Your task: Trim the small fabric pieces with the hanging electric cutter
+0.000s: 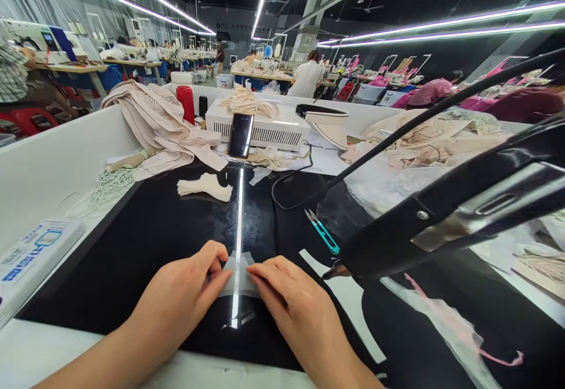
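Note:
Both my hands are at a small piece of sheer white fabric just above the glossy black work surface. My left hand pinches its left edge between thumb and fingers. The right edge is pinched by my right hand. A bright strip of reflected light crosses the surface and shows at the fabric. Right of my right hand lies a curved white template strip. Beyond it rest turquoise thread snips, blades pointing away. A folded cream fabric piece lies farther up the surface.
A black handheld tool on an arm juts in from the right, its tip low beside my right hand. A phone leans on a white vented box. Beige fabric piles stand at both sides. A white box sits left.

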`<state>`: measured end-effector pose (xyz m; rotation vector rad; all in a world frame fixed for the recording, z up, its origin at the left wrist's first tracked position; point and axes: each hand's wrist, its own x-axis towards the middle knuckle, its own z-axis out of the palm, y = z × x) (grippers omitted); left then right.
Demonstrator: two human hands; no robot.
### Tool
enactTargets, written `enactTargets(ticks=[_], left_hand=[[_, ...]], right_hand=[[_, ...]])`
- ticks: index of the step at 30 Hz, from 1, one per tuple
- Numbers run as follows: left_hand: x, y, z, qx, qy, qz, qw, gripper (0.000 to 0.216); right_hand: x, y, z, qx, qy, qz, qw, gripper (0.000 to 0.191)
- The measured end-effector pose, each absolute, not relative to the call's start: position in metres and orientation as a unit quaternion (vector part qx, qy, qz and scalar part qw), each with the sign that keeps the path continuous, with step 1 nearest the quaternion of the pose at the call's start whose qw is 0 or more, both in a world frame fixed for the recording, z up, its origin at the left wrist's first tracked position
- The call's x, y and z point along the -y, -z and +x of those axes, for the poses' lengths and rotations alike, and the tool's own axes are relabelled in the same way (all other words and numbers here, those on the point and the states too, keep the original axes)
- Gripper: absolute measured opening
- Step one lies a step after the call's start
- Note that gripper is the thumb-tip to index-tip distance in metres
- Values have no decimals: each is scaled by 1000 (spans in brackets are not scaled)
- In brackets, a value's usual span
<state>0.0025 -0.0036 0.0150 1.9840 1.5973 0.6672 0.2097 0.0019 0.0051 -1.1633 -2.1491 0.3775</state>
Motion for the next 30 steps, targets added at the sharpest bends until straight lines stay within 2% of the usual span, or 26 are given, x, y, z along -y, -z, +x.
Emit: enactTargets(ticks=[4, 7, 30], left_hand=[[7, -4, -1, -537, -221, 806, 112, 20], [9, 0, -2, -521, -209, 825, 69, 23], [8, 4, -2, -523, -167, 835, 45, 24]], right_hand=[[-1, 2, 207, 844, -52, -439, 304, 20], [-2, 4, 205, 849, -28, -441, 291, 20], [-1, 6, 203, 852, -6, -443, 281, 24]])
